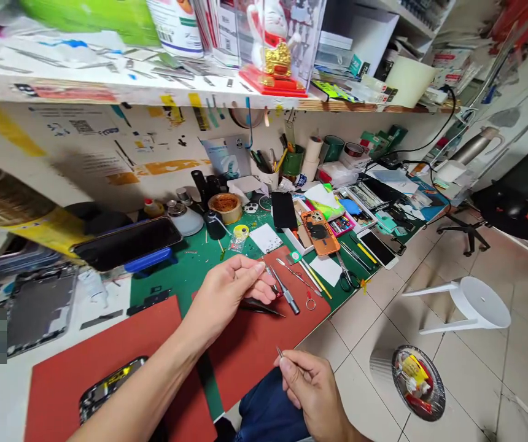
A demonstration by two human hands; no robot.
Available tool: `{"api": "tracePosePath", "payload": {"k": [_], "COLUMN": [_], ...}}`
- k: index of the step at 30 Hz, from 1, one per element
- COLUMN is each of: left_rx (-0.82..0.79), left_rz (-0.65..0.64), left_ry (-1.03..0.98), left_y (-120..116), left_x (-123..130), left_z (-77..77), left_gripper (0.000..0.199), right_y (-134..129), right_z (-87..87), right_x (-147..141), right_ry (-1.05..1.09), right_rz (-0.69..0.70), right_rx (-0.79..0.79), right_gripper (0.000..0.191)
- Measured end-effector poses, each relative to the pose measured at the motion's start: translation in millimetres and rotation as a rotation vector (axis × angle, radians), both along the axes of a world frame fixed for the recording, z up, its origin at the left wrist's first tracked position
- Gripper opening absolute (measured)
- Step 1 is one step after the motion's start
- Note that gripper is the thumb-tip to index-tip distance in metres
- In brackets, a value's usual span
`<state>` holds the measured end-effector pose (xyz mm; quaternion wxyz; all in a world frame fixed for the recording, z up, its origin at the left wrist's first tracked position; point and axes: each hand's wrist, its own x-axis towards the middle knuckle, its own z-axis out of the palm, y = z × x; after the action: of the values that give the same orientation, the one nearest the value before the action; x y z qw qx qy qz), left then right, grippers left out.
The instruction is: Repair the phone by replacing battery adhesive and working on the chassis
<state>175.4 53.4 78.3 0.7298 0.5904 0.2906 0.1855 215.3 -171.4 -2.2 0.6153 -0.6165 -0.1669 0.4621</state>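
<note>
My left hand [231,288] is held over the red mat [255,356], thumb and forefinger pinched together. Whatever is between those fingertips is too small to make out. Lower down, at the mat's front edge above my lap, my right hand [310,383] is closed on a thin pointed metal tool [279,352]; only its tip shows. Beside my left fingers lies a grey pen-shaped tool [287,296]. Black tweezers [266,307] lie partly hidden under that hand. An opened phone frame [116,377] rests on the other red mat [153,331], partly covered by my left forearm.
Scissors [347,276], an orange phone back [320,233] and a white phone [377,247] lie along the green bench mat's right side. A black-screened phone [128,242] leans on a blue stand at left. A white stool [482,304] and a waste bin [418,383] stand on the floor.
</note>
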Motion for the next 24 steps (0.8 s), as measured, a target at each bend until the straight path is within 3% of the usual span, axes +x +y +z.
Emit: {"api": "tracePosePath", "payload": {"k": [3,6,12,15,20,24], "left_rx": [0.368,0.649,0.987,1.066,1.149,1.183], "left_rz": [-0.094,-0.105,-0.086,-0.138,-0.134,-0.099], "left_ry": [0.171,0.350,0.630,0.683,0.677,0.606], "left_y": [15,35,72,82,82,66], "left_x": [22,42,85,94,73,12], "left_z": [-9.5,-21.2,-40.5,-43.4,-26.0,-1.5], "left_gripper": [0.051,0.046,0.019,0.024,0.028,0.040], "right_y": [-5,-8,-10,-14,-9,10], "right_z": [-4.9,-6.2,-8.5,-7.8,-8.4,-21.9], "right_x": [4,7,13,22,69,122], "right_ry": [0.002,-0.017,-0.149,-0.340,-0.861,-1.408], "right_rz": [-0.012,-0.038,-0.011,-0.035,-0.099,-0.159], "right_rx": [0.013,0.034,-0.012,-0.051,-0.148,-0.362], "right_gripper": [0.066,0.060,0.056,0.049,0.044,0.041]}}
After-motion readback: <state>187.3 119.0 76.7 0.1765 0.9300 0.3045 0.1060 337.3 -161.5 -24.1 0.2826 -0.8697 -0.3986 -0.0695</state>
